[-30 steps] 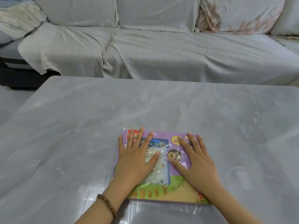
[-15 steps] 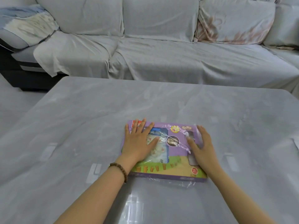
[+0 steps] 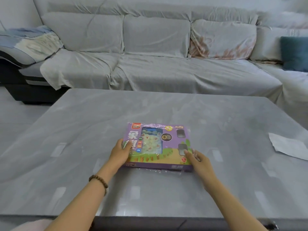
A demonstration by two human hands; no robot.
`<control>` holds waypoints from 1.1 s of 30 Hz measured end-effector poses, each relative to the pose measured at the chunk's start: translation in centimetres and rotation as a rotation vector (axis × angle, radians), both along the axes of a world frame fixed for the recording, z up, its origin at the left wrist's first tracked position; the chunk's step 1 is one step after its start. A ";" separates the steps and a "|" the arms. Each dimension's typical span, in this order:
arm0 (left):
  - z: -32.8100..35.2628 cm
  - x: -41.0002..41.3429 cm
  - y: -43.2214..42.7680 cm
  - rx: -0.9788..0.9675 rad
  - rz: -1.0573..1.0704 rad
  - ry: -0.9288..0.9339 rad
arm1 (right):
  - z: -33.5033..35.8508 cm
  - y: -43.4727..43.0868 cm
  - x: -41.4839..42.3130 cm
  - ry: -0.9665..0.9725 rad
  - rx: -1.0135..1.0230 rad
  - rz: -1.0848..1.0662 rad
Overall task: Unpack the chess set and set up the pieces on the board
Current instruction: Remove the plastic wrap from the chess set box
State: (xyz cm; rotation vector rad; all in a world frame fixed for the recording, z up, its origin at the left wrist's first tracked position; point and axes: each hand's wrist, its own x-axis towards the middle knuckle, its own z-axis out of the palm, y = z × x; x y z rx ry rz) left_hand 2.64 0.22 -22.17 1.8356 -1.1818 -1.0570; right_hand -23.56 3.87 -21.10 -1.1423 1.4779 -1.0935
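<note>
A purple chess set box (image 3: pixel 156 145), still in clear plastic wrap, lies flat on the grey table (image 3: pixel 83 147) in the middle. Pale round pieces show through its window. My left hand (image 3: pixel 120 151) grips the box's left edge, thumb on top. My right hand (image 3: pixel 197 160) holds the near right corner, fingers pinching the loose wrap there. No board or loose pieces are out.
A white sheet of paper (image 3: pixel 290 146) lies at the table's right edge. A grey covered sofa (image 3: pixel 158 64) runs behind the table, with a folded blanket (image 3: pixel 33 42) at the left and a teal cushion (image 3: pixel 295 53) at the right.
Both hands slid off the top of the box to its sides: the left to the left edge, the right to the near right corner. The camera pulled back and up.
</note>
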 end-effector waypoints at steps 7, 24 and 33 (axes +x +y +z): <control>0.5 0.1 1.8 -0.055 0.173 0.531 | 0.1 -0.7 -1.0 -0.430 0.101 -0.130; 0.7 2.0 3.5 -0.163 0.451 0.710 | -0.7 0.8 -1.9 -0.435 0.184 -0.068; 7.6 4.1 0.2 -0.377 0.487 0.830 | -1.3 1.9 -3.3 -0.250 0.157 -0.044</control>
